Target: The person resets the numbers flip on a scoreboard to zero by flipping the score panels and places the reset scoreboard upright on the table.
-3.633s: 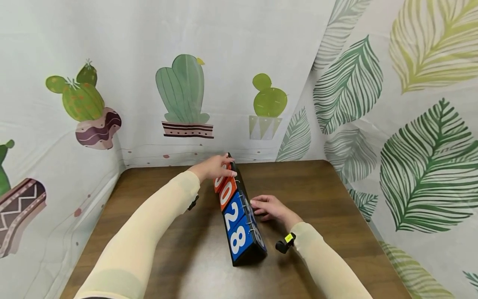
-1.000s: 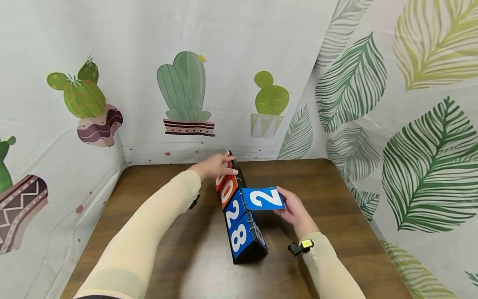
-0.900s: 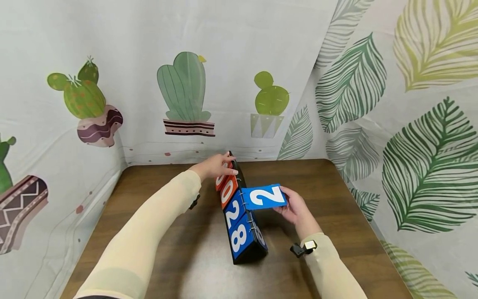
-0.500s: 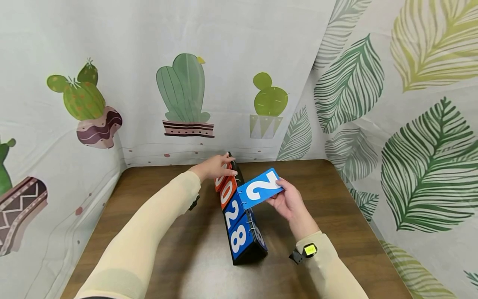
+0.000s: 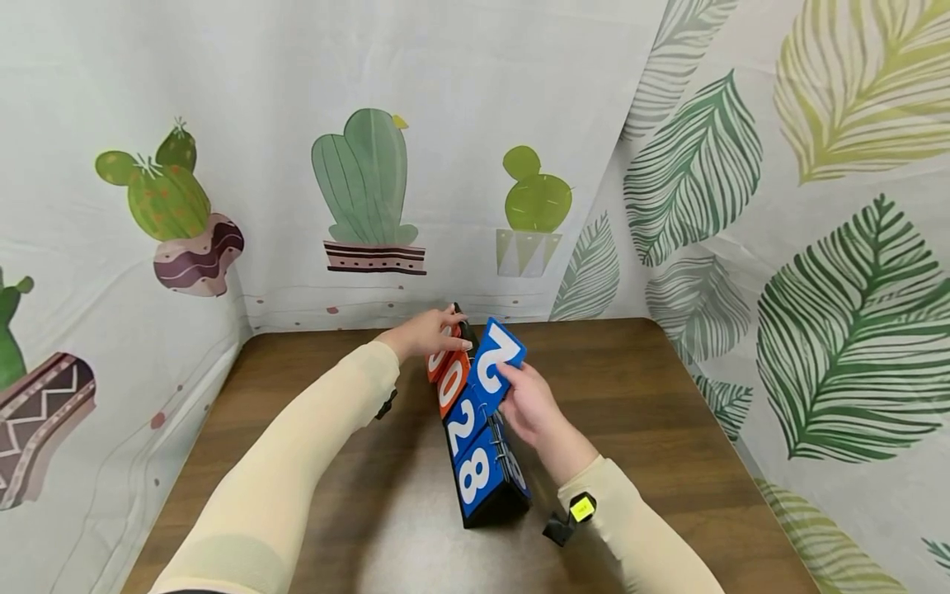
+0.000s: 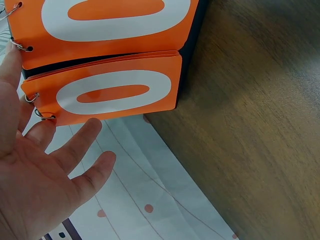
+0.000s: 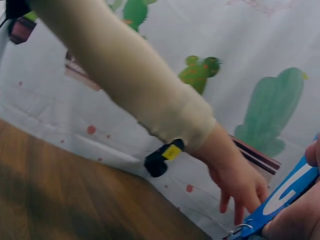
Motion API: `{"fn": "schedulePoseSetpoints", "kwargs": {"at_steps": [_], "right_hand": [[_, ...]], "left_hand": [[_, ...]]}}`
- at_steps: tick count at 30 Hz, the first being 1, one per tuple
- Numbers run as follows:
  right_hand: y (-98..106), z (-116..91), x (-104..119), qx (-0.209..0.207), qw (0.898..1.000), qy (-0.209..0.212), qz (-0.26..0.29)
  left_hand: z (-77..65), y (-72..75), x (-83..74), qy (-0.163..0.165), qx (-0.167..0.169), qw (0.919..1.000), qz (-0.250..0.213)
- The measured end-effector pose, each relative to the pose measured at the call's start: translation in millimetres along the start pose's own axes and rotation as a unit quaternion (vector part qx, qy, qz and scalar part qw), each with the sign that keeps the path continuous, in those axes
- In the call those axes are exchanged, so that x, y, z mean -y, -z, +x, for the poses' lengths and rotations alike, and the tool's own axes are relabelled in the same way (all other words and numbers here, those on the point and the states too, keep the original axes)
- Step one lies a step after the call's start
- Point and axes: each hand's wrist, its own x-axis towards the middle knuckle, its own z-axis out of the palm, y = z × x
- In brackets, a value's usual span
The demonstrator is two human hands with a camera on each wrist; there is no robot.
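Note:
A tabletop flip scoreboard point(image 5: 493, 503) with a black tent-shaped stand lies lengthwise away from me on the table. Its near cards are blue, reading 2 and 8; the far ones are orange with zeros, one partly covered. My left hand point(image 5: 423, 334) holds the far end by the top ridge near the rings; in the left wrist view some fingers of the left hand point(image 6: 55, 165) spread free beside the orange zero card point(image 6: 165, 95). My right hand point(image 5: 536, 408) pinches a raised blue number card point(image 5: 496, 359) showing 2, thumb on its face. Rings still hold this card at its lower edge.
The brown wooden table point(image 5: 631, 371) extends on both sides of the scoreboard. Behind it hangs a white curtain point(image 5: 460, 74) printed with cacti, and a leaf-patterned one point(image 5: 690, 305) stands at the right. Black devices with straps sit on both wrists.
My right hand first reached the scoreboard's right side, then lifted the blue 2 card out. It has since swung the card up and leftward over the rings. The left hand stays in place.

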Motion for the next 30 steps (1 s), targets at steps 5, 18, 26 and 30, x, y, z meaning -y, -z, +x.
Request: {"fn": "schedulePoseSetpoints", "kwargs": {"at_steps": [5,18,26,30], "right_hand": [[-12,-3,-2,0.030,0.992,-0.009,-0.125],[-44,-7,-15,0.102,0.877,0.063,-0.466],[-56,-5,-23,0.172,0.704,0.089,-0.683],[-61,-5,-31,0.175,0.635,0.084,-0.748]], "left_hand": [[0.1,1.2,1.3,-0.007,-0.009,0.9999,-0.007],[0.2,-0.3,2.1,-0.027,-0.001,0.9996,0.005],[0.0,-0.3,1.4,-0.027,0.000,0.9995,0.017],[-0.2,-0.8,1.8,-0.026,0.000,0.9995,0.014]]}}
